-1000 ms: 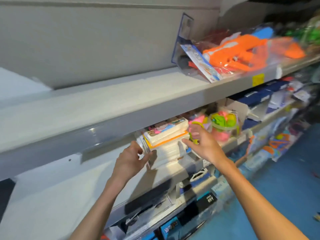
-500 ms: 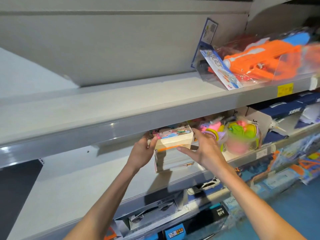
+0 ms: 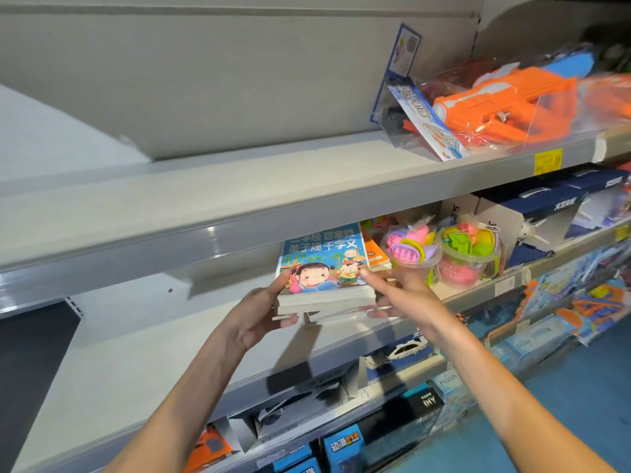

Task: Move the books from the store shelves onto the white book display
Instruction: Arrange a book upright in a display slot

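Grey store shelving [image 3: 211, 206] fills most of the view, its long boards running from lower left up to the right, with a blue floor [image 3: 587, 404] below at the right. On the upper board lies an orange water gun [image 3: 505, 104] in clear wrapping, a price tag [image 3: 547, 161] on the shelf edge beneath it. The middle shelf [image 3: 143, 353] holds dark blue boxes [image 3: 532, 209] at the right, then two clear tubs of coloured toys [image 3: 440, 254], and left of those the books. Lower boards carry more boxed toys [image 3: 345, 445].

A small stack of books [image 3: 324, 288] sits at the front of the middle shelf, raised a little off the board between both hands. Its top book shows a bright cartoon cover with children and Chinese lettering. An orange book [image 3: 375, 250] lies just behind the stack.

The left hand [image 3: 252, 319] grips the stack's left end, thumb on the cover and fingers curled underneath. The right hand [image 3: 406, 295] holds the right end, thumb resting on the cover's corner and fingers reaching under the lower books.
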A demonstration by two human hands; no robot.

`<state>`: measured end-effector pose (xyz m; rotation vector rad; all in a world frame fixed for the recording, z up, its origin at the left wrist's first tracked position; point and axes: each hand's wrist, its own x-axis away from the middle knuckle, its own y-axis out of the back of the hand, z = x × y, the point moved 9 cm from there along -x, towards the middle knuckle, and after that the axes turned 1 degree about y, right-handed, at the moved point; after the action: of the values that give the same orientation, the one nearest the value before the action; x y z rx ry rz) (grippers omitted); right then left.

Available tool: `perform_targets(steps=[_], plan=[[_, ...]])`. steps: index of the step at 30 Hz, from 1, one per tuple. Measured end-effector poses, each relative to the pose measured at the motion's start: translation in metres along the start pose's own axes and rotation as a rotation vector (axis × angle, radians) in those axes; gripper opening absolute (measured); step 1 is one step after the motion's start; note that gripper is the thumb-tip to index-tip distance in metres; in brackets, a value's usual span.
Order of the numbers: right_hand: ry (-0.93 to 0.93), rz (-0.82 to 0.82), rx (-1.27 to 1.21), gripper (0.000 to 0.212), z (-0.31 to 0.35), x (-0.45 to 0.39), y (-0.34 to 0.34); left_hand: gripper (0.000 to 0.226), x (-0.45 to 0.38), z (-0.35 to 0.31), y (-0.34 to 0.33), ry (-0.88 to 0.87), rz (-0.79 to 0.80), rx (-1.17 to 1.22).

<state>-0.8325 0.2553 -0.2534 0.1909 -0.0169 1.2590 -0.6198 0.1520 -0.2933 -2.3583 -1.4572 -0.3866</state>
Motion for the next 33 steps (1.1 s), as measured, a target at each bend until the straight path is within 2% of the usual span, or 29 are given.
perform_targets(steps=[2, 4, 7, 9, 10, 12, 13, 15, 16, 18, 19, 20, 23, 25, 27, 31, 33], plan=[[-0.053, 0.07, -0.073, 0.047, -0.009, 0.0, -0.008, 0.031, 0.007, -0.003, -0.002, -0.041, 0.018, -0.041], [-0.06, 0.095, -0.109, 0.051, -0.018, 0.004, -0.006, 0.035, 0.014, 0.005, -0.003, -0.025, 0.12, -0.037], [-0.079, 0.164, -0.131, 0.077, -0.037, 0.009, -0.005, 0.045, 0.022, 0.026, -0.002, 0.026, 0.229, -0.018], [-0.096, 0.204, -0.117, 0.09, -0.045, 0.012, -0.016, 0.046, 0.022, 0.036, 0.0, 0.021, 0.168, 0.056], [-0.087, 0.218, -0.128, 0.083, -0.048, 0.013, -0.022, 0.049, 0.022, 0.039, 0.004, 0.002, 0.121, 0.109], [-0.073, 0.213, -0.131, 0.049, -0.054, 0.015, -0.036, 0.051, 0.029, 0.043, 0.013, -0.07, 0.086, 0.132], [-0.089, 0.242, -0.127, 0.044, -0.058, 0.018, -0.047, 0.049, 0.036, 0.045, 0.019, -0.116, 0.088, 0.096], [-0.073, 0.273, -0.13, 0.074, -0.069, 0.018, -0.067, 0.042, 0.055, 0.056, 0.032, -0.154, 0.075, -0.008], [-0.069, 0.288, -0.144, 0.077, -0.073, 0.022, -0.081, 0.042, 0.068, 0.061, 0.044, -0.154, 0.029, -0.042], [-0.07, 0.359, -0.195, 0.036, -0.078, 0.031, -0.114, 0.043, 0.095, 0.068, 0.07, -0.151, -0.08, -0.076], [-0.078, 0.384, -0.211, 0.022, -0.083, 0.036, -0.132, 0.045, 0.109, 0.074, 0.086, -0.146, -0.137, -0.083], [-0.087, 0.425, -0.214, 0.022, -0.086, 0.043, -0.15, 0.047, 0.121, 0.081, 0.103, -0.144, -0.177, -0.074], [-0.14, 0.534, -0.186, 0.062, -0.099, 0.06, -0.208, 0.043, 0.164, 0.103, 0.147, -0.111, -0.291, 0.024], [-0.184, 0.591, -0.177, 0.073, -0.103, 0.071, -0.244, 0.044, 0.19, 0.119, 0.175, -0.083, -0.363, 0.104], [-0.205, 0.661, -0.145, 0.071, -0.102, 0.088, -0.282, 0.051, 0.216, 0.137, 0.207, -0.054, -0.415, 0.207], [-0.145, 0.75, -0.055, 0.044, -0.092, 0.123, -0.362, 0.058, 0.266, 0.166, 0.273, -0.033, -0.45, 0.281], [-0.121, 0.768, -0.01, 0.039, -0.088, 0.14, -0.407, 0.056, 0.292, 0.175, 0.31, -0.053, -0.464, 0.298]])
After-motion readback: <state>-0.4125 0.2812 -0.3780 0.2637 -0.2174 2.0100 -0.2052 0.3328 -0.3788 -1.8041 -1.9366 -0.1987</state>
